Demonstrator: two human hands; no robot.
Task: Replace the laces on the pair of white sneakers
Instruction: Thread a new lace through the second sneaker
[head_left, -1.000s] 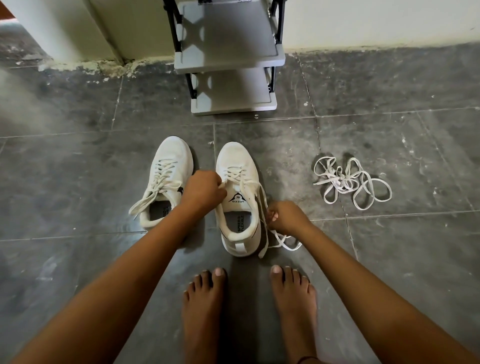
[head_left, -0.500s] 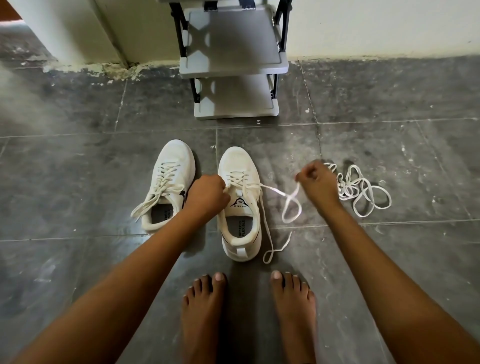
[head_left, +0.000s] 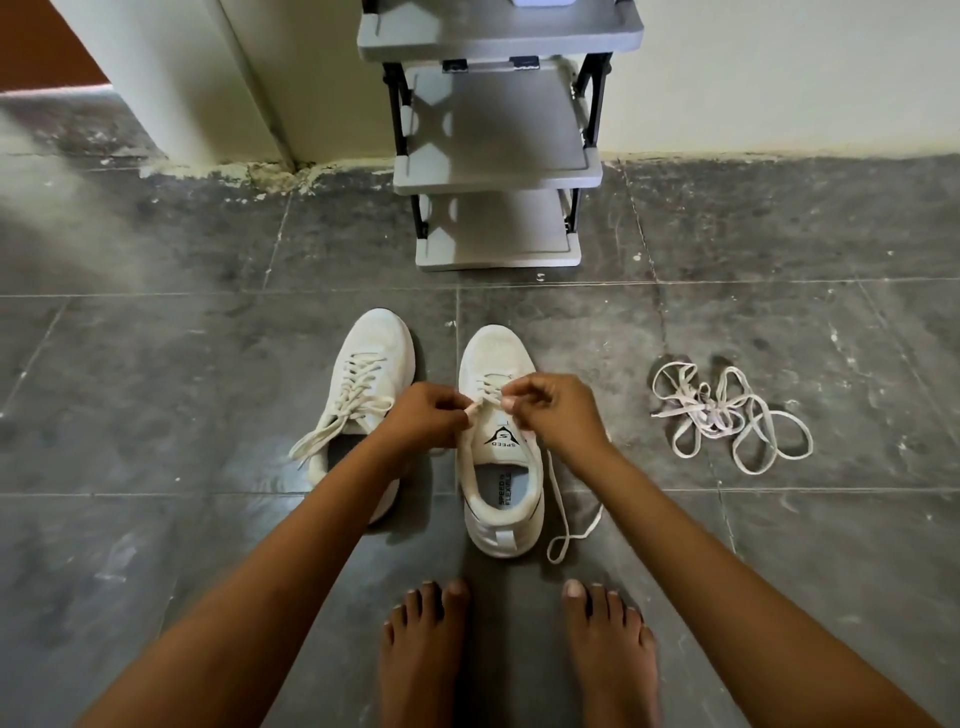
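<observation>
Two pinch grips: left hand (head_left: 426, 415) and right hand (head_left: 558, 415) hold lace (head_left: 491, 387) above sneaker (head_left: 498, 525) tongue. Best worked one crossing per pull, trailing end kept untangled.

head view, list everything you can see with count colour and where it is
fully laced sneaker: 1, white, on the floor, left of its pair
second sneaker: 1, white, in front of the feet, partly laced
lace: 1, white, in the second sneaker, one end trailing on the floor by the heel
loose laces: a tangle, count unclear, white, on the floor right of the sneakers
shoe rack: 1, grey shelves on a black frame, against the wall
floor: dark grey tiles
wall: cream, at the back
feet: 2, bare, bottom centre
left hand: 1, pinches the lace over the second sneaker's eyelets
right hand: 1, pinches the same lace, beside the left hand
</observation>
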